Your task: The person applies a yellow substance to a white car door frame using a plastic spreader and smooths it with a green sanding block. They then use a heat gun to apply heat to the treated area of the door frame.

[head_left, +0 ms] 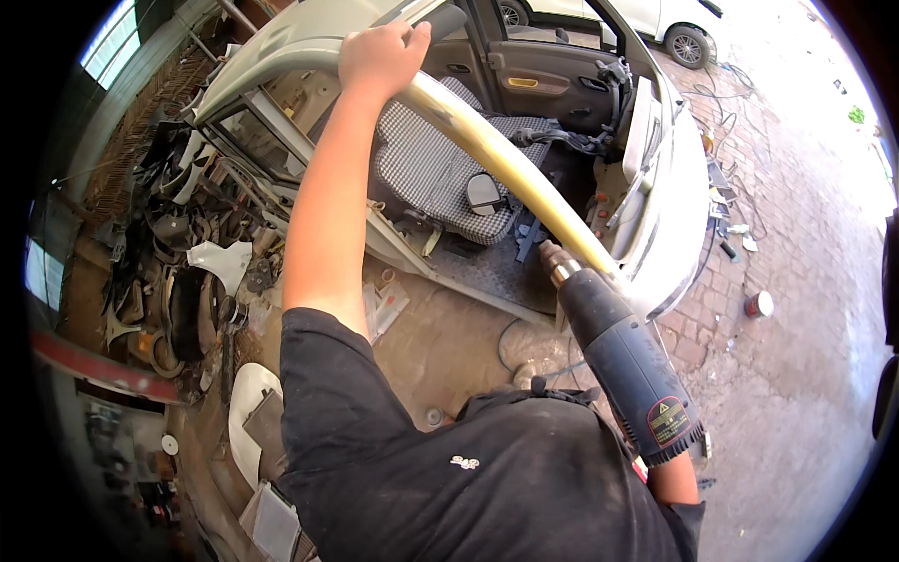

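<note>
My left hand (379, 61) is closed at the top of a car's bare yellowish door pillar (506, 169). A dark grey cylinder (444, 22) sticks out from its thumb side; what it is, I cannot make out. At the lower right, a dark heat gun (623, 351) is held up at a slant, its metal nozzle beside the lower part of the pillar. My right forearm (672, 482) runs in behind the gun, whose body hides my right hand and the handle. Beyond the pillar, the doorless opening shows a checkered seat (435, 164).
A loose side mirror (484, 194) lies on the seat. Car parts, among them a white panel (223, 262), are heaped at the left. A small can (758, 304) stands on the brick paving to the right, with cables (730, 89) farther off. A white car (646, 23) is parked behind.
</note>
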{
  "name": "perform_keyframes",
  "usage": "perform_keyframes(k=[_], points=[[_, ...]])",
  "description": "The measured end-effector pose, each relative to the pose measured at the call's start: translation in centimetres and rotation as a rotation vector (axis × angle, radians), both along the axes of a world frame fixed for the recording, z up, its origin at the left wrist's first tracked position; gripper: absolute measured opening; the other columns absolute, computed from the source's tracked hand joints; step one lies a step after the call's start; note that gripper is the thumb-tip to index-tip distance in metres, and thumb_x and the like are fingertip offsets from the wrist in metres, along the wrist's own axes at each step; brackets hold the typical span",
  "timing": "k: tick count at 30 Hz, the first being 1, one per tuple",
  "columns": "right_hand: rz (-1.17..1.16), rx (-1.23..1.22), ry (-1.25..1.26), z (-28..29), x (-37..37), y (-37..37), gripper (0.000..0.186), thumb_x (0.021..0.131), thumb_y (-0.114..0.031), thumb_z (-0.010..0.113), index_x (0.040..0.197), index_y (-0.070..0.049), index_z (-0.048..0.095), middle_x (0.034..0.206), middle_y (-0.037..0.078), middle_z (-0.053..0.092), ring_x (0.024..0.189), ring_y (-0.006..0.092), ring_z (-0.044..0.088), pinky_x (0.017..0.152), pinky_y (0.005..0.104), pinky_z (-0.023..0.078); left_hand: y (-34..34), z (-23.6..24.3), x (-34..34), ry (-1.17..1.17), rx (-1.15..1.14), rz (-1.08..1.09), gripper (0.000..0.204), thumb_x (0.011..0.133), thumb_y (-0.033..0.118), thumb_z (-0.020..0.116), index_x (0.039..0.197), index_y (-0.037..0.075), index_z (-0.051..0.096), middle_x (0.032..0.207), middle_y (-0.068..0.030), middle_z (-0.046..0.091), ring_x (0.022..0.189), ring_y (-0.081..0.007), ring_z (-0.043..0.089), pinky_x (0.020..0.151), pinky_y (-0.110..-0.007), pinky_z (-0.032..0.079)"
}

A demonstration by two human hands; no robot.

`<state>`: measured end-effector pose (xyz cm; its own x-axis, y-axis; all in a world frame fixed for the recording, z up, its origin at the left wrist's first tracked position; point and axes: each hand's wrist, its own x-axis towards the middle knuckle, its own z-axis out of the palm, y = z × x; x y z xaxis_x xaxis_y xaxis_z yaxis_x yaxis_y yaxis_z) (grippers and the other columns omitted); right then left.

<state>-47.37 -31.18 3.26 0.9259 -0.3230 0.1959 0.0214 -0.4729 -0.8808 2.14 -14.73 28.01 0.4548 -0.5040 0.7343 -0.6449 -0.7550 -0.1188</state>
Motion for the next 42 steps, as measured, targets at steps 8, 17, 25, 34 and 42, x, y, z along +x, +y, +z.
perform_keyframes(k=[8,17,25,34,42], points=[[0.261,0.541,0.068,0.5,2.9,-0.7,0.047,0.092,-0.024,0.065,0.132,-0.001,0.057,0.125,0.018,0.064,0.11,0.0278,0.066,0.094,0.0387,0.053,0.4,-0.2,0.1,0.008,-0.064,0.055,0.044,0.091,0.051,0.053,0.087,0.014,0.075,0.076,-0.0097,0.071,0.079,-0.0354,0.068,0.076,-0.045,0.053],[0.366,0.202,-0.261,4.1,7.9,-0.6,0.051,0.072,-0.021,0.082,0.115,-0.001,0.063,0.107,0.017,0.066,0.094,0.0356,0.066,0.082,0.0403,0.053,0.2,0.1,-0.1,0.081,-0.087,0.112,0.045,0.087,0.053,0.055,0.091,0.014,0.076,0.081,-0.0106,0.074,0.084,-0.0318,0.069,0.086,-0.041,0.052],[0.377,0.936,-0.006,3.9,8.6,-1.2,0.047,0.089,-0.012,0.07,0.131,0.004,0.056,0.121,0.013,0.066,0.104,0.0211,0.068,0.091,0.0325,0.055,-1.0,1.7,-2.2,0.122,-0.217,0.101,0.036,0.083,0.038,0.063,0.089,0.005,0.074,0.088,-0.024,0.07,0.09,-0.041,0.068,0.083,-0.047,0.053],[0.235,1.243,0.184,1.6,7.8,-2.2,0.036,0.097,0.0,0.058,0.132,0.007,0.054,0.118,0.014,0.068,0.1,0.0169,0.069,0.087,0.0296,0.058,-1.7,1.4,-2.3,0.098,-0.191,0.197,0.035,0.084,0.037,0.061,0.089,0.006,0.074,0.089,-0.0228,0.071,0.09,-0.0414,0.068,0.082,-0.048,0.053],[0.182,0.543,-0.022,-0.5,6.6,-1.6,0.043,0.101,-0.022,0.047,0.13,0.008,0.055,0.122,0.025,0.064,0.106,0.0367,0.068,0.091,0.0491,0.058,-1.3,1.2,-2.0,0.058,-0.168,0.187,0.034,0.084,0.036,0.061,0.089,0.005,0.074,0.089,-0.0234,0.07,0.088,-0.0414,0.068,0.08,-0.048,0.053]])
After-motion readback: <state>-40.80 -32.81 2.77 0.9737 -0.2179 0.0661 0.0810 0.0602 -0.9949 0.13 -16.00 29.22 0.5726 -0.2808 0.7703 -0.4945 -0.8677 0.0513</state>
